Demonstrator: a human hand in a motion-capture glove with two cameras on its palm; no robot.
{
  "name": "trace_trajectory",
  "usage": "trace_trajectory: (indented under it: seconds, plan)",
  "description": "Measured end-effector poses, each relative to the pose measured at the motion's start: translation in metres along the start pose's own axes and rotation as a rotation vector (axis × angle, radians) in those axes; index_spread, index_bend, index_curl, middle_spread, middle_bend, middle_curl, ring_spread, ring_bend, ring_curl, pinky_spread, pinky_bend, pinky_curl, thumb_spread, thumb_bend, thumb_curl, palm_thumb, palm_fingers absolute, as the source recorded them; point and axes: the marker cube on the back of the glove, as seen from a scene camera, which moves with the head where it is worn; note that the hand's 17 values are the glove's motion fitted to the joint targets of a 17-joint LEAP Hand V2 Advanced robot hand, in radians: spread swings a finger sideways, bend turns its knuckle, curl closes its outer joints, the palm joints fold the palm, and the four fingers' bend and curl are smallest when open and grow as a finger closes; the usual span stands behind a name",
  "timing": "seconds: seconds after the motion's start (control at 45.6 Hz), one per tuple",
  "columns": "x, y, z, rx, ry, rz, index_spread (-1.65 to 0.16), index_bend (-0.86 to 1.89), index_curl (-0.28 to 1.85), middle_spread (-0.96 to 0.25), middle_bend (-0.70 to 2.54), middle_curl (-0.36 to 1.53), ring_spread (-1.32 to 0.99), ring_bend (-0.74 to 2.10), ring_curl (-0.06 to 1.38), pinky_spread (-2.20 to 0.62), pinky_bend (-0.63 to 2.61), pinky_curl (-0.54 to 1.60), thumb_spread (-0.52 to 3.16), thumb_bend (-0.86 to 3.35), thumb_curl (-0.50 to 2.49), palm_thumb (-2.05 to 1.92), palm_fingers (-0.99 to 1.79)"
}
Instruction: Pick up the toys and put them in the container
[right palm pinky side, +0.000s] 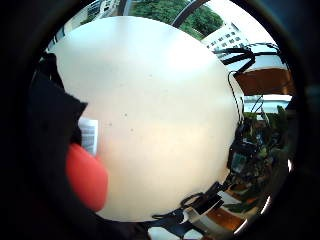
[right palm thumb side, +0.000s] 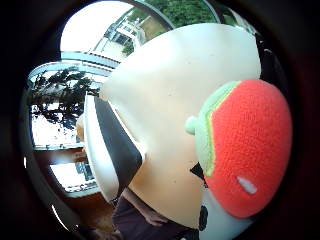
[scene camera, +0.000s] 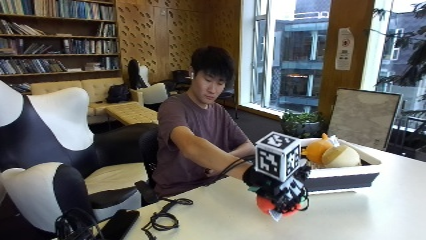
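Note:
My gloved right hand (scene camera: 276, 187) grips a red strawberry plush toy (scene camera: 267, 205) from above, low over the white table (scene camera: 373, 215). The toy's red body and green leaf cap (right palm thumb side: 245, 155) fill much of the thumb side palm view. In the little finger side palm view its red edge (right palm pinky side: 87, 175) and a white tag (right palm pinky side: 90, 132) show beside the glove. Just right of the hand stands the container (scene camera: 343, 176), a white-rimmed black box, also seen edge-on (right palm thumb side: 107, 150). Inside it lie an orange toy (scene camera: 318, 149) and a cream toy (scene camera: 341, 156).
A black device (scene camera: 120, 223) and coiled cables (scene camera: 163, 219) lie at the table's near left corner. Black-and-white chairs (scene camera: 46, 150) stand to the left. A framed board (scene camera: 363, 117) leans behind the container. The person sits behind the table.

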Motion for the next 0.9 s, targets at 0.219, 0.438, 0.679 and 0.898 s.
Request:
trace_trajectory:
  seconds: [0.219, 0.438, 0.679, 0.898]
  plan:
    - [-0.050, 0.019, -0.133, 0.078, 0.028, -0.054, -0.41, 0.52, 0.53, -0.35, 0.97, 0.56, -0.38, 1.12, 0.73, -0.32, 1.07, 0.47, 0.82, 0.13, 0.75, 0.66, 1.02]
    - [-0.126, 0.050, -0.225, 0.152, 0.069, -0.147, -0.46, 0.63, 0.67, -0.35, 1.10, 0.68, -0.43, 1.20, 0.79, -0.34, 1.15, 0.54, 0.68, 0.10, 0.83, 0.67, 0.90]
    - [-0.204, 0.066, -0.232, 0.144, 0.069, -0.253, -0.49, 0.69, 0.82, -0.34, 1.17, 0.78, -0.45, 1.29, 0.83, -0.35, 1.23, 0.59, 0.59, 0.08, 0.90, 0.68, 0.80]
    - [-0.268, 0.074, -0.196, 0.095, 0.193, -0.434, -0.50, 0.70, 0.94, -0.33, 1.20, 0.85, -0.46, 1.35, 0.85, -0.35, 1.29, 0.62, 0.55, 0.05, 0.95, 0.68, 0.73]
